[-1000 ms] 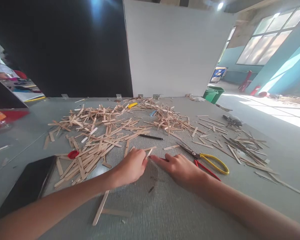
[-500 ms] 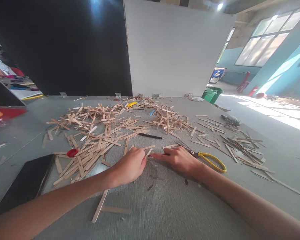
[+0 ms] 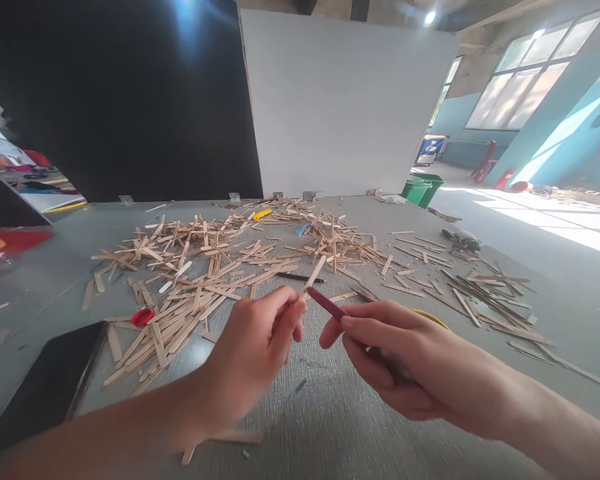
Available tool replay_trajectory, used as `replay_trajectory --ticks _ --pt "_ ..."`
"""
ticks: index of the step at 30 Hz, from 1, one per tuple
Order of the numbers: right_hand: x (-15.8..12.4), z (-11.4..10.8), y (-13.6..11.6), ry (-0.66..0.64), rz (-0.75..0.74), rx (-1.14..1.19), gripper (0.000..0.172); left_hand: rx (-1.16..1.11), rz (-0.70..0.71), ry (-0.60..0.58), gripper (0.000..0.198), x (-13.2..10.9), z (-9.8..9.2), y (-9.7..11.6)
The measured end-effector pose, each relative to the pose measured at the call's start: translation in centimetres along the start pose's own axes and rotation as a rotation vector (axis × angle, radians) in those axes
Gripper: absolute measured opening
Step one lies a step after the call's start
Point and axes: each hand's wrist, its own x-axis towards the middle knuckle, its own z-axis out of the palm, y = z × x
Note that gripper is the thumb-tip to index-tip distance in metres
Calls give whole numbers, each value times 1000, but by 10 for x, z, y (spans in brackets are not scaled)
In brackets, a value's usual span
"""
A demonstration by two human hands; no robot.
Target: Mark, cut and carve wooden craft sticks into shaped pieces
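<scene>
My left hand (image 3: 260, 347) is closed, pinching a wooden craft stick (image 3: 316, 272) that points up and away from me. Between the thumb and fingers of my right hand (image 3: 405, 353) is a narrow dark red strip (image 3: 325, 303), whose far end meets or nearly meets the stick just above my left fingertips. I cannot make out what the strip is made of. Scissors lie behind my right hand, with their yellow handle (image 3: 433, 319) mostly hidden by it. Beyond both hands rests a black pen (image 3: 300, 277).
Loose craft sticks (image 3: 180, 307) are heaped across the grey tabletop (image 3: 340, 433). A dark flat case (image 3: 45, 380) lies at the left, near a red cap (image 3: 143, 317). Farther back are a yellow cutter (image 3: 262, 214) and dark wood strips (image 3: 473, 300). Upright panels (image 3: 340, 107) close off the far edge.
Both hands have risen from the tabletop towards me. The craft stick in my left hand now shows at greater length, and the dark red strip has come into view in my right hand.
</scene>
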Motion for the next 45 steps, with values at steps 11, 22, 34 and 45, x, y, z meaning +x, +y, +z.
replay_trajectory --ticks 11,22,34,45 --pt "-22 -11 -7 7 -5 -6 27 -150 23 -39 41 -7 -4 16" --pt "-5 2 1 -99 21 -86 30 54 124 19 39 -11 0 11" --pt "6 -1 3 62 -119 -138 29 146 214 19 36 -9 -3 10" --pt "9 -39 -25 -122 -239 -608 34 248 366 79 32 -8 -5 9"
